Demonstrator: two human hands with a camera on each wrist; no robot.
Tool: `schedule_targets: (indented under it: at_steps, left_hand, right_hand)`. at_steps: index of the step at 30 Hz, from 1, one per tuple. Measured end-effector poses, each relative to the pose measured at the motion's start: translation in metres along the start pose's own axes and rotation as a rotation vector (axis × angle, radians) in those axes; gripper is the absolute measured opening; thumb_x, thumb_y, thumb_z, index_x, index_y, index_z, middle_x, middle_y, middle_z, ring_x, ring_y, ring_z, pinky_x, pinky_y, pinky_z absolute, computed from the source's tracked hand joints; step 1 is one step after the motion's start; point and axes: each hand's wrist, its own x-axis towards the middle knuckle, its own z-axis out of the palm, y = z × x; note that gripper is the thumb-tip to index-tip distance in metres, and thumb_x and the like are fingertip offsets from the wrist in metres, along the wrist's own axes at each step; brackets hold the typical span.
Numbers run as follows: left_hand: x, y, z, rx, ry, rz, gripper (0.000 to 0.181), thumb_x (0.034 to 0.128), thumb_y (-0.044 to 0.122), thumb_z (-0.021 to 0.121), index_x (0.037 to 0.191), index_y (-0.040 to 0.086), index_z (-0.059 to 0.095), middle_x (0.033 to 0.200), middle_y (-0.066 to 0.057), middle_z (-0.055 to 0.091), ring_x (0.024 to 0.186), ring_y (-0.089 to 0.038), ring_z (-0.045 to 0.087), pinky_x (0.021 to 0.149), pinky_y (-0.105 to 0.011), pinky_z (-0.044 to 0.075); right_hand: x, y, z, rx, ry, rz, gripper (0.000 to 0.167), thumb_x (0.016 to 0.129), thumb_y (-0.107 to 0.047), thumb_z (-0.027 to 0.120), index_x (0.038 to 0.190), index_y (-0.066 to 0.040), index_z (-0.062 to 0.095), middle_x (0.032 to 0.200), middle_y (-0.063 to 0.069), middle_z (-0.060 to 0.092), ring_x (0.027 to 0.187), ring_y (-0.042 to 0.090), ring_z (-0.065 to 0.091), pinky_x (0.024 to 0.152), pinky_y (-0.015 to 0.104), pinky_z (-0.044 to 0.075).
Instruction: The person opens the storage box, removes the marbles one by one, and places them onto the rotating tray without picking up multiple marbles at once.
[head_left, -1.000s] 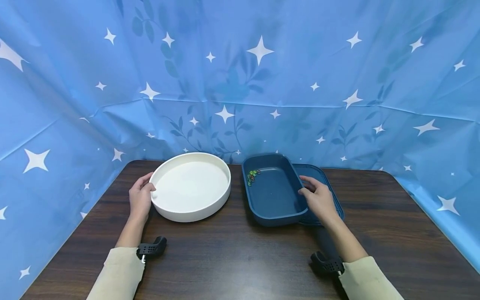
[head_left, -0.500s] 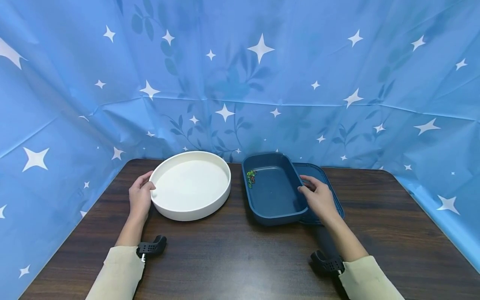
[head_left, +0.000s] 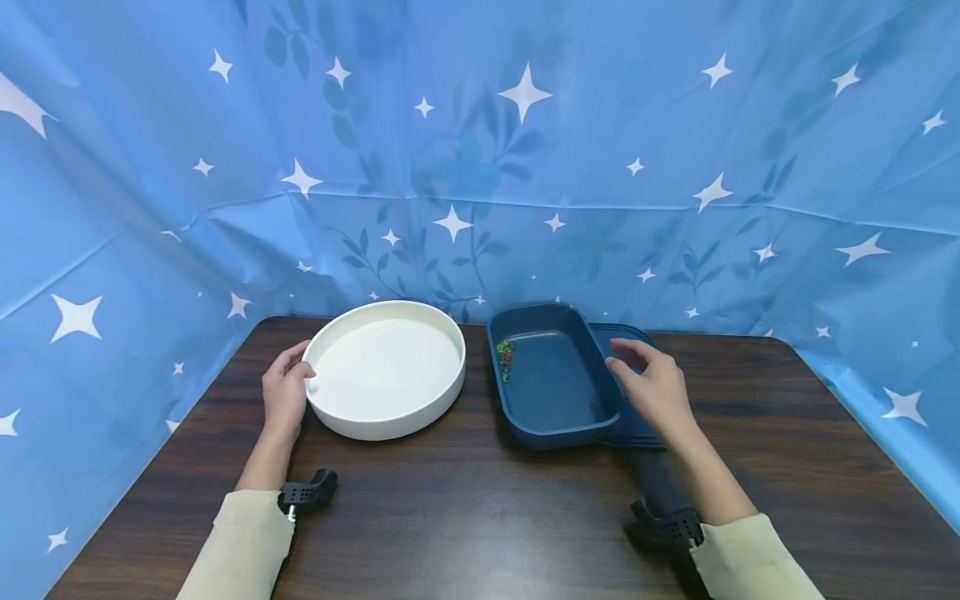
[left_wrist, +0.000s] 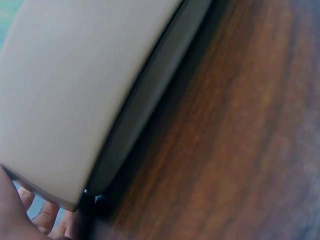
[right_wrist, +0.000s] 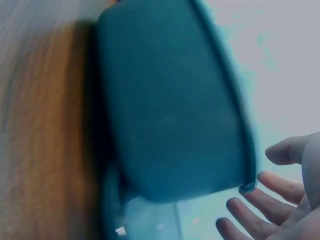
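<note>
A round white tray (head_left: 385,367) stands at the left; my left hand (head_left: 285,392) grips its left rim, thumb over the edge, and the left wrist view shows fingers (left_wrist: 45,216) by the tray's wall (left_wrist: 75,90). A blue rectangular container (head_left: 553,375) is right of centre, small green and red pieces (head_left: 506,358) lying along its inner left side. Just off its right wall, my right hand (head_left: 656,387) has its fingers apart and holds nothing. The right wrist view shows this hand (right_wrist: 280,200) beside the container's wall (right_wrist: 175,100).
A flat blue lid (head_left: 637,429) lies on the dark wooden table (head_left: 480,508), partly beneath the container's right side and under my right hand. Behind the table hangs a blue curtain (head_left: 480,167) with white stars. Each wrist wears a black band.
My right hand has let go of the container's right rim and moved slightly to the right. The left hand keeps its grip on the tray. The view has shifted a little.
</note>
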Motion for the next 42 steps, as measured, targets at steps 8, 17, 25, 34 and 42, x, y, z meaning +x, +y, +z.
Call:
schedule_targets:
  at_steps: [8,17,25,34,42]
  left_hand:
    - [0.000,-0.003,0.003,-0.019,-0.015,-0.013,0.062,0.0882,0.000,0.042,0.149,0.008,0.050,0.156,-0.013,0.047,0.145,-0.030,0.044,0.119,-0.048,0.034]
    - [0.002,-0.001,0.000,-0.015,0.001,-0.002,0.061,0.0884,0.001,0.041,0.149,0.008,0.050,0.156,-0.013,0.048,0.145,-0.030,0.045,0.119,-0.048,0.035]
    - [0.002,-0.002,0.001,-0.031,-0.008,-0.001,0.061,0.0883,0.000,0.041,0.148,0.007,0.050,0.156,-0.013,0.048,0.145,-0.029,0.045,0.119,-0.048,0.035]
    - [0.001,-0.001,-0.001,-0.033,-0.011,0.000,0.061,0.0887,0.001,0.041,0.148,0.008,0.051,0.156,-0.013,0.048,0.145,-0.030,0.044,0.119,-0.048,0.034]
    - [0.002,-0.002,0.000,-0.025,-0.007,-0.006,0.061,0.0873,0.000,0.042,0.147,0.007,0.052,0.155,-0.013,0.049,0.143,-0.028,0.046,0.118,-0.047,0.036]
  right_hand:
    - [-0.002,-0.027,-0.002,0.010,-0.035,-0.146,0.036,0.097,-0.027,0.066,0.129,-0.011,0.068,0.120,0.013,0.073,0.111,0.031,0.068,0.075,0.025,0.053]
    - [0.010,-0.049,0.038,-0.058,-0.312,-0.199,0.033,0.093,-0.022,0.071,0.122,-0.008,0.070,0.112,0.013,0.074,0.099,0.026,0.071,0.077,0.038,0.058]
    - [0.021,-0.053,0.068,-0.120,-0.440,-0.189,0.031,0.089,-0.012,0.073,0.118,-0.003,0.071,0.105,0.011,0.073,0.097,0.024,0.069,0.079,0.037,0.056]
    - [0.031,-0.057,0.090,-0.204,-0.514,-0.136,0.021,0.088,-0.007,0.072,0.109,-0.005,0.075,0.100,0.007,0.075,0.093,0.019,0.069,0.079,0.034,0.057]
    - [0.030,-0.056,0.098,-0.333,-0.531,-0.192,0.012,0.091,-0.007,0.069,0.100,-0.007,0.077,0.101,0.008,0.076,0.091,0.019,0.070,0.081,0.036,0.058]
